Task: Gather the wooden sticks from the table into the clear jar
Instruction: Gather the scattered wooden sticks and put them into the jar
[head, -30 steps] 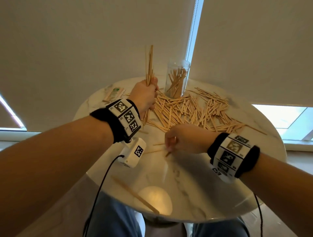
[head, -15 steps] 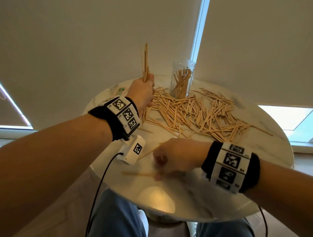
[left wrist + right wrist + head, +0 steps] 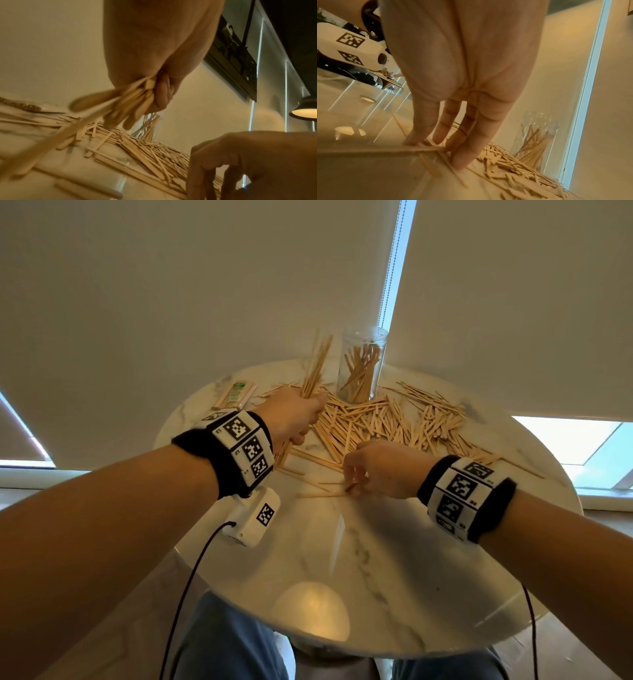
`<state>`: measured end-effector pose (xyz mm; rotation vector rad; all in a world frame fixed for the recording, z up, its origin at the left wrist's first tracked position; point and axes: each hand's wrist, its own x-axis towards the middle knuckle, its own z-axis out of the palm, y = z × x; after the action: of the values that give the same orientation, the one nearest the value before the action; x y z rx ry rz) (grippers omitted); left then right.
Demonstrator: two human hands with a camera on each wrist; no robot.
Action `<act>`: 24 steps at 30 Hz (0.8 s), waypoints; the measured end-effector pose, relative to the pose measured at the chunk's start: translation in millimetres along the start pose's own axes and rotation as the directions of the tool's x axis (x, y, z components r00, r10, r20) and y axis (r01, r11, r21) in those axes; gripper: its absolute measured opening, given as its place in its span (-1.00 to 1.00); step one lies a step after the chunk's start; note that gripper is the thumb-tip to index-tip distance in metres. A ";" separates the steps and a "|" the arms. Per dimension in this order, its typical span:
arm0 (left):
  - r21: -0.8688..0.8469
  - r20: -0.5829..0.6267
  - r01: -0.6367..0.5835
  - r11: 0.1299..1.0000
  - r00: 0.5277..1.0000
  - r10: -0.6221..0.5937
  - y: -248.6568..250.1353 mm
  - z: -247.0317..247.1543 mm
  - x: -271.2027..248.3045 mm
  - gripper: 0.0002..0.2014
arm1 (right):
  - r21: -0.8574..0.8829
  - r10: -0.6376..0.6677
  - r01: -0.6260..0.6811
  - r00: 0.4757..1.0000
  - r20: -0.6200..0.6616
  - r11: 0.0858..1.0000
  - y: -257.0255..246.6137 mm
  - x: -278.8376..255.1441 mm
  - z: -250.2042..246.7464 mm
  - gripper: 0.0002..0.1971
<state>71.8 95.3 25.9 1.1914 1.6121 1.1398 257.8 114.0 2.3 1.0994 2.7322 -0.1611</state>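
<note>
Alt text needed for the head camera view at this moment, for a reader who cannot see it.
Seen from above, the left hand grips an upright bundle of wooden sticks beside a clear jar partly filled with sticks, on a round marble table. The right hand pinches at loose sticks near a scattered pile.

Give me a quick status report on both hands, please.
Left hand grips a stick bundle. Right hand pinching a loose stick off the table. Clear jar partly filled, mouth unobstructed.

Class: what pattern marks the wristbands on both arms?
Black-and-white square code tags on the wristbands, clearest in the head view.
</note>
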 end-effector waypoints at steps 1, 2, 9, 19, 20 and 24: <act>0.052 0.023 -0.001 0.999 1.000 0.000 -0.1 1.0 -1.2 -0.76 | 0.004 -0.002 0.002 1.000 -0.001 1.000 -0.1 0.6 -0.5 -0.78; 0.096 0.035 -0.008 0.995 0.999 0.005 0.1 1.7 -2.3 -0.75 | 0.005 0.007 -0.007 1.000 0.003 1.000 0.0 1.5 -1.3 -0.81; 0.223 0.004 0.003 0.975 1.000 -0.004 -2.3 -6.5 -1.5 -0.79 | -0.013 0.077 -0.077 0.997 0.019 0.997 1.5 5.0 -4.5 -0.79; 0.181 -0.012 0.026 0.983 1.000 -0.024 -15.5 -5.7 2.7 -0.79 | -0.008 0.257 -0.259 0.963 -0.082 0.966 13.1 14.5 3.7 -0.81; 0.192 -0.016 0.019 0.981 1.000 -0.016 -15.5 -4.6 4.5 -0.77 | -0.018 0.252 -0.254 0.965 -0.074 0.967 12.8 13.9 3.4 -0.81; 0.197 -0.004 -0.003 0.980 1.000 0.004 -13.5 4.6 14.3 -0.70 | -0.070 0.214 -0.216 0.976 -0.035 0.974 15.6 14.6 5.3 -0.79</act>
<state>69.8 108.1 10.4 1.3183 1.7583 1.0026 259.0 134.2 -6.5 1.3747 2.5956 -0.0137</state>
